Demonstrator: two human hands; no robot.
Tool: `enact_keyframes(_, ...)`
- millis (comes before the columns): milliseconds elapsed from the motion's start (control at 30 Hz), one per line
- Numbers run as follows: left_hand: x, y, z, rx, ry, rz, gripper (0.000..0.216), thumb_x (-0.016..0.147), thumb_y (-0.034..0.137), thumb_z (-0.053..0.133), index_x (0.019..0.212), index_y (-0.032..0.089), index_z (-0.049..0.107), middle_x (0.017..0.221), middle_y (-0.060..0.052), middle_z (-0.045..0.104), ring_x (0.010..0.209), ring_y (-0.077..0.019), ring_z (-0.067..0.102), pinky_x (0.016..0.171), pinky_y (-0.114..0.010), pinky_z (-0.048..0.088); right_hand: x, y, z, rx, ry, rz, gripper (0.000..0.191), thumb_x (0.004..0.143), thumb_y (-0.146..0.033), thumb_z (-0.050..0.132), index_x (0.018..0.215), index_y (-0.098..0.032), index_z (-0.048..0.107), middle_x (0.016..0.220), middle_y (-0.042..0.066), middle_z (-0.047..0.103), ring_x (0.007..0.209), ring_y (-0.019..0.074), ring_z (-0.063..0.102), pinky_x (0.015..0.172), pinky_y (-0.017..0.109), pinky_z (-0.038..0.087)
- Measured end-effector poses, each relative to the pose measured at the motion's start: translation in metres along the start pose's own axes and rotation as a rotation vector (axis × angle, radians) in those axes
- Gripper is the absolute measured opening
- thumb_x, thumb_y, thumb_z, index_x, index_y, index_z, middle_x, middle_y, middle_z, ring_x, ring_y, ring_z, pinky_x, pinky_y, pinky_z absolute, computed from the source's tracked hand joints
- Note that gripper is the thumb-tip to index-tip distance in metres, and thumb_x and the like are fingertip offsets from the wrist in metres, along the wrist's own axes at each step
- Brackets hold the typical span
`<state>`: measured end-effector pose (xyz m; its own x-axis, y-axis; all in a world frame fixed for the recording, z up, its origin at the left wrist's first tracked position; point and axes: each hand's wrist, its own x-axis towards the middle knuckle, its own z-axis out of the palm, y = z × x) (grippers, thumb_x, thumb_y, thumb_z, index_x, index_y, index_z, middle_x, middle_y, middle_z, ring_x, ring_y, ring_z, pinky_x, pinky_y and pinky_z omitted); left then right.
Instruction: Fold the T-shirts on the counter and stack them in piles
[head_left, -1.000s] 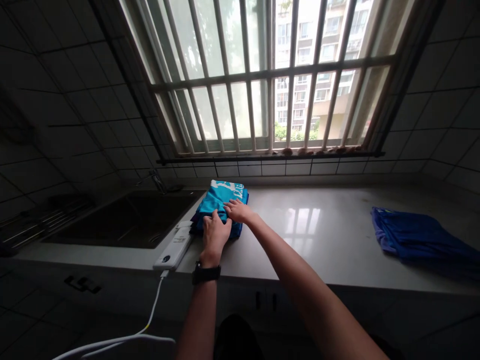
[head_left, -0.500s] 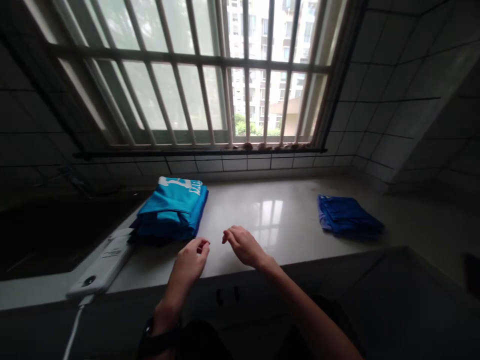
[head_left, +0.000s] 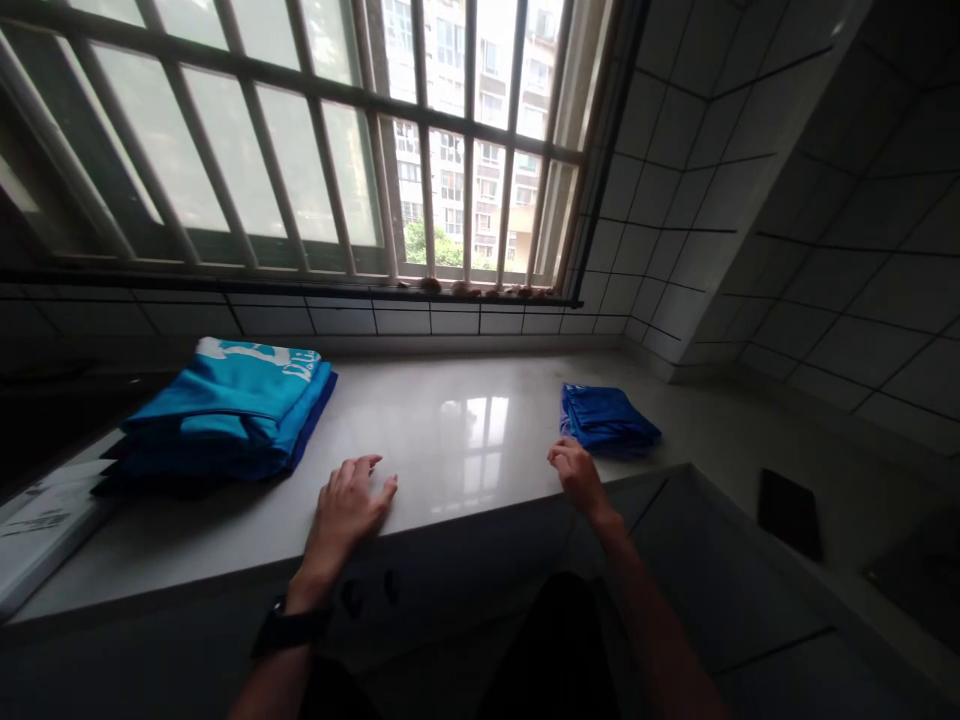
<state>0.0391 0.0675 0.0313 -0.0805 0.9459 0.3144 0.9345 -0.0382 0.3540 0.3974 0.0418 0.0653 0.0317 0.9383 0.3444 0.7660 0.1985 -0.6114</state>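
Note:
My left hand (head_left: 349, 505) is held over the front of the counter, fingers spread and nothing in them. To its left lies a thick stack of folded cloth (head_left: 225, 405), turquoise with white lettering on top and darker blue underneath. My right hand (head_left: 577, 475) is at the near left corner of a smaller folded blue cloth bundle (head_left: 609, 418). Its fingers are curled together, with nothing visible in them. Whether they touch the bundle I cannot tell. A bit of lavender cloth shows at the bundle's left edge.
The pale glossy countertop (head_left: 420, 420) runs beneath a barred window (head_left: 300, 150). A white power strip (head_left: 45, 530) lies at the left. On the right side of the counter is a dark flat object (head_left: 790, 513). The tiled wall (head_left: 690, 230) juts out behind.
The view has swung to the right. My right hand has moved away from my left, over to the small blue bundle. The fingers of my left hand have spread.

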Motion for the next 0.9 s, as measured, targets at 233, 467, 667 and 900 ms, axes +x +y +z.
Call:
enact_keyframes(233, -0.003, 0.01, 0.001, 0.043, 0.044, -0.002, 0.043, 0.09, 0.039, 0.054, 0.124, 0.017, 0.066, 0.123, -0.017, 0.069, 0.118, -0.0336, 0.064, 0.102, -0.045, 0.05, 0.042, 0.042, -0.068, -0.405, 0.141, 0.206, 0.035, 0.089, -0.012, 0.036, 0.091, -0.018, 0.071, 0.106, 0.014, 0.069, 0.102, 0.0255, 0.064, 0.094, 0.033, 0.047)
enact_keyframes(467, -0.004, 0.011, 0.001, 0.049, 0.009, 0.023, 0.045, 0.092, 0.038, 0.053, 0.13, 0.015, 0.063, 0.128, -0.018, 0.067, 0.122, -0.0336, 0.06, 0.107, -0.045, 0.047, 0.062, 0.061, -0.074, -0.713, -0.108, 0.29, 0.044, 0.101, -0.032, 0.052, 0.139, -0.013, 0.066, 0.136, 0.02, 0.065, 0.122, 0.0292, 0.064, 0.096, 0.033, 0.046)
enact_keyframes(667, -0.005, 0.012, 0.002, 0.039, -0.003, 0.02, 0.046, 0.093, 0.038, 0.052, 0.132, 0.016, 0.062, 0.129, -0.018, 0.066, 0.124, -0.0334, 0.059, 0.108, -0.043, 0.046, 0.064, 0.061, -0.069, -0.728, -0.162, 0.333, 0.031, 0.104, -0.024, 0.049, 0.125, -0.017, 0.07, 0.113, 0.016, 0.076, 0.1, 0.0265, 0.071, 0.075, 0.032, 0.044)
enact_keyframes(900, -0.005, 0.013, -0.001, 0.012, -0.003, 0.018, 0.044, 0.092, 0.036, 0.055, 0.13, 0.016, 0.063, 0.128, -0.018, 0.067, 0.123, -0.0342, 0.06, 0.106, -0.045, 0.047, 0.104, 0.042, -0.108, -0.518, 0.358, 0.33, 0.028, 0.105, -0.031, 0.045, 0.111, -0.016, 0.069, 0.102, 0.016, 0.074, 0.086, 0.0253, 0.065, 0.07, 0.033, 0.038)
